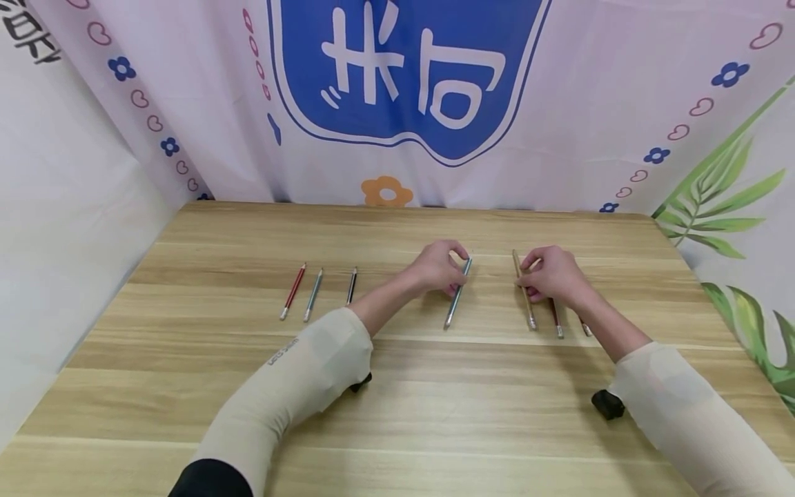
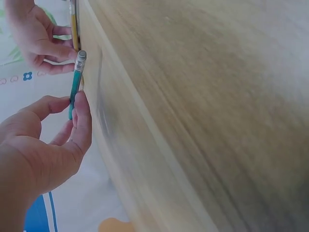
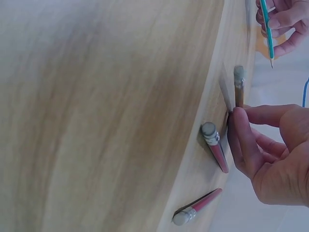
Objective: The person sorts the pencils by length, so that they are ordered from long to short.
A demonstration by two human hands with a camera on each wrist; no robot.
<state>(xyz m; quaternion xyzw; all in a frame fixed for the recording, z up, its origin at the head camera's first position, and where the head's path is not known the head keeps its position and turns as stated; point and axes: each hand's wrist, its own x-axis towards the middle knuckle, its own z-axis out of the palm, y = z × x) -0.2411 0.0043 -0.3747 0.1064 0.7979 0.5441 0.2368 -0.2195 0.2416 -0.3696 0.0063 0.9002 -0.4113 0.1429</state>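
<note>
Near the middle of the table, my left hand [image 1: 437, 268] pinches a teal pencil [image 1: 457, 297] between thumb and fingers. Its eraser end points toward me, and the left wrist view shows the teal pencil [image 2: 76, 84] in the fingertips. To the right, my right hand [image 1: 555, 276] pinches a yellow pencil [image 1: 528, 304] the same way; the right wrist view has this yellow pencil's eraser end [image 3: 239, 77] above the fingers. Two reddish pencils lie beside that hand: one [image 3: 216, 150] nearer, the other [image 3: 205, 202] farther right. In the head view the right hand and forearm partly cover them.
On the left part of the wooden table [image 1: 397, 414] lie a red pencil [image 1: 293, 291], a light teal pencil [image 1: 313, 295] and a black pencil [image 1: 352, 284], the last partly behind my left forearm. A printed curtain [image 1: 205, 103] hangs along the table's far edge.
</note>
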